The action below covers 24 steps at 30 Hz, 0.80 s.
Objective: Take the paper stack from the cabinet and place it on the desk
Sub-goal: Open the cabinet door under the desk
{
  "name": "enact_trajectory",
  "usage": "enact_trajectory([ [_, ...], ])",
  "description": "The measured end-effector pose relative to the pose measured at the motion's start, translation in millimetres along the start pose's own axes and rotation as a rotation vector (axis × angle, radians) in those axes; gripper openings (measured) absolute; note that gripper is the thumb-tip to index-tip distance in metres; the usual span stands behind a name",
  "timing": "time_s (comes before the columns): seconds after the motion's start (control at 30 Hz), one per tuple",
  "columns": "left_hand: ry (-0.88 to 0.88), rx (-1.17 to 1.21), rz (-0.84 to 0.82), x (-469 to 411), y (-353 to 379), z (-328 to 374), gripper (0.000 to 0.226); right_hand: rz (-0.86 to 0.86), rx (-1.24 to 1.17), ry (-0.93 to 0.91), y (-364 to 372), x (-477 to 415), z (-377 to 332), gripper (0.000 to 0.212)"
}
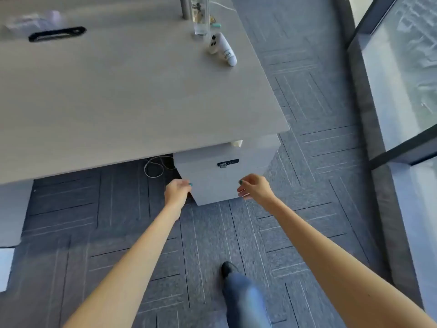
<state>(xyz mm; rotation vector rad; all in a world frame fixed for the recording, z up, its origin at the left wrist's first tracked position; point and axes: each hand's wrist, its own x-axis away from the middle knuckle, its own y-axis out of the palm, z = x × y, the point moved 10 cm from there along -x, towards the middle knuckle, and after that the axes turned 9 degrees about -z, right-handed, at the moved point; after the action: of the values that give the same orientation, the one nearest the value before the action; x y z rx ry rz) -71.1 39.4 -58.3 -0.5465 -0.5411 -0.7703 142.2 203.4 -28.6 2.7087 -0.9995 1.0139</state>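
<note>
Desk (118, 91) overhanging closed cabinet (212, 181), tube (225, 49) above

No legible text; lettering on the white tube (226, 52) too blurred.

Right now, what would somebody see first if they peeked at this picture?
Two bare arms stretch forward, with the left hand and right hand reaching at the grey cabinet tucked under the desk. On the desk, far right, a white tube lies beside a clear bottle.
</note>
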Motion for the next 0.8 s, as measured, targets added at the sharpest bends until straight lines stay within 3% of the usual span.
enact_trajectory([
  [0.13, 0.019, 0.034, -0.028, -43.0, 17.0, -21.0, 0.047, 0.014, 0.011, 0.048, -0.8, -48.3, 31.7, 0.007],
  [0.2, 0.027, 0.106, -0.065, -60.7, 29.4, -32.5, 0.051, 0.016, 0.020, 0.062, 2.9, -69.4, 48.4, 0.010],
  [0.37, 0.008, 0.090, -0.091, -103.5, 41.2, -62.3, 0.046, -0.004, -0.027, 0.111, 11.3, -107.3, 87.6, 0.021],
  [0.6, -0.010, 0.021, 0.007, -114.4, 20.3, -72.6, 0.039, -0.012, -0.134, 0.167, 34.8, -123.1, 108.9, 0.026],
  [0.8, 0.028, -0.152, -0.043, -86.6, 23.6, -105.3, 0.004, -0.043, -0.235, 0.232, 70.7, -122.0, 115.0, 0.042],
])
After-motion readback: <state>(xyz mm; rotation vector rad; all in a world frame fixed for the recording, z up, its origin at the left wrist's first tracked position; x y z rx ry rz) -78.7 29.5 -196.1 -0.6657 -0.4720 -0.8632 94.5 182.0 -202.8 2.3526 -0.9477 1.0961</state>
